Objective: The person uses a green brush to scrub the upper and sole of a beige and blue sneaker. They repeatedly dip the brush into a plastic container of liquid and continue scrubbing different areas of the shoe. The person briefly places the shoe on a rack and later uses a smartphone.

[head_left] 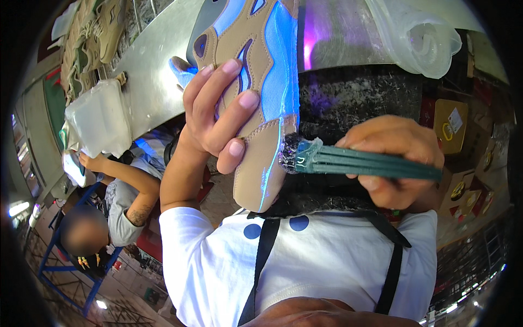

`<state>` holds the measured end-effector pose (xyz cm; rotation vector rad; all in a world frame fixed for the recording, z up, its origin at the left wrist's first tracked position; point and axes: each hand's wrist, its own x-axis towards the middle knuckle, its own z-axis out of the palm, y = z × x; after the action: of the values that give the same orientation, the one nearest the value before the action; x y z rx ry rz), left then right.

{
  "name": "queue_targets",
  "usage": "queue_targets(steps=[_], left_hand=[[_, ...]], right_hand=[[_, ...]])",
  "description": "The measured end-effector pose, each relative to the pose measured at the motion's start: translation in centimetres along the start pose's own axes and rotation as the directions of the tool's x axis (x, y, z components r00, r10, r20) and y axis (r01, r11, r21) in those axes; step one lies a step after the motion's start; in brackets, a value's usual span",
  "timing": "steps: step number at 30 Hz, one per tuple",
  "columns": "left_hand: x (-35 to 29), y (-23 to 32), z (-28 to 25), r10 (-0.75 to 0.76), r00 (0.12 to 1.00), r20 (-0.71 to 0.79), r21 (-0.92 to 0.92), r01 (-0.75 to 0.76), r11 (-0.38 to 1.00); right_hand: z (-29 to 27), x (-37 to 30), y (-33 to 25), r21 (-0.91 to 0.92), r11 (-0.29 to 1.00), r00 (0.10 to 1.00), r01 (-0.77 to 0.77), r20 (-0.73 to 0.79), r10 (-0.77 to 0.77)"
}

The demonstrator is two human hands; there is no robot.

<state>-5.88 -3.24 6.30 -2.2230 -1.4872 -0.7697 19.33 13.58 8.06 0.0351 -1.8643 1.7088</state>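
Head view: tan-and-blue shoe [280,90] was grasped from its side by left grip [211,122], toe pointed toward wearer. Green-handled brush [327,159] was clasped firmly in right grip [400,147]; dark bristles [289,154] were set against shoe's edge, between both grips. Metal counter [155,68] was seen beyond left grip; clear plastic sheeting [422,43] was draped over it, beyond right grip. Translucent container [101,117] was placed left of left grip, near another person [128,193], seated.
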Motion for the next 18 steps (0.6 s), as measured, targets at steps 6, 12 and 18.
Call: queue_targets(steps=[6, 12, 18], left_hand=[[0.8, -0.1, -0.3, 0.004, 1.000, 0.027, -0.013, -0.004, 1.000], [1.4, 0.1, -0.5, 0.011, 0.999, 0.044, -0.012, -0.011, 1.000], [1.7, 0.4, -0.9, 0.009, 0.997, 0.077, -0.015, -0.008, 1.000]], right_hand=[[0.8, -0.5, -1.4, -0.095, 0.995, 0.997, 0.034, -0.059, -0.040], [-0.1, -0.2, -0.3, 0.018, 0.995, 0.992, 0.098, -0.077, -0.096], [-2.2, 0.8, -0.4, 0.045, 0.981, 0.981, -0.191, -0.030, 0.193]])
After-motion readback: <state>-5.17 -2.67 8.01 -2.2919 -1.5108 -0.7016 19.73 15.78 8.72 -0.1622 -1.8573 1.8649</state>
